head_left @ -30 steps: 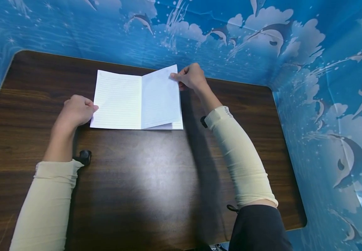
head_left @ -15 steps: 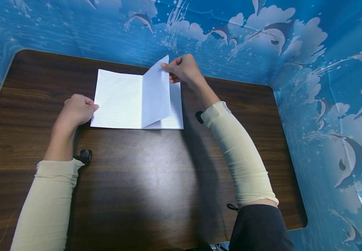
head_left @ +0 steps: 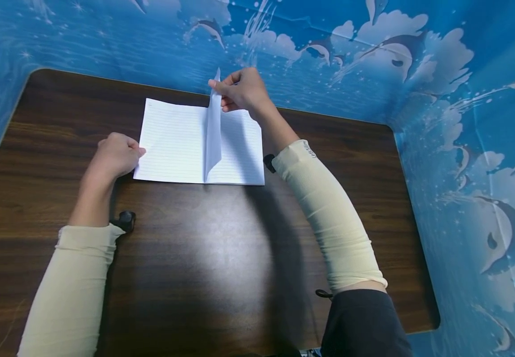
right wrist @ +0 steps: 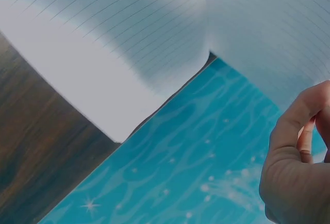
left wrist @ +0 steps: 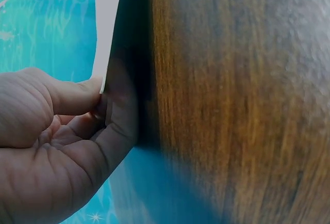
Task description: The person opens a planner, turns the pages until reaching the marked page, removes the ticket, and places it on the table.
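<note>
Notebook [head_left: 174, 144] lies open on the far side of the wooden table [head_left: 195, 258], 1 thin, floppy page [head_left: 213, 134] standing upright over the spine. Right hand [head_left: 241, 91] pinches that page's top corner, the safest hold since lined paper likely creases or tears easily; left hand [head_left: 116, 156], fingers curled, presses the notebook's left edge.

One notebook [head_left: 174, 144] lies open toward the far edge of the bench [head_left: 203, 258], a single dark wooden top. Two flat lined pages show, one each side of the fold, and one more sheet [head_left: 213, 131] stands lifted between them. Two hands are in view: the left hand [head_left: 116, 156] at the notebook's left edge, the right hand [head_left: 241, 91] at the far edge. Two cream sleeves [head_left: 328, 218] cover the forearms. One small black object [head_left: 126, 218] sits by the left wrist.
</note>
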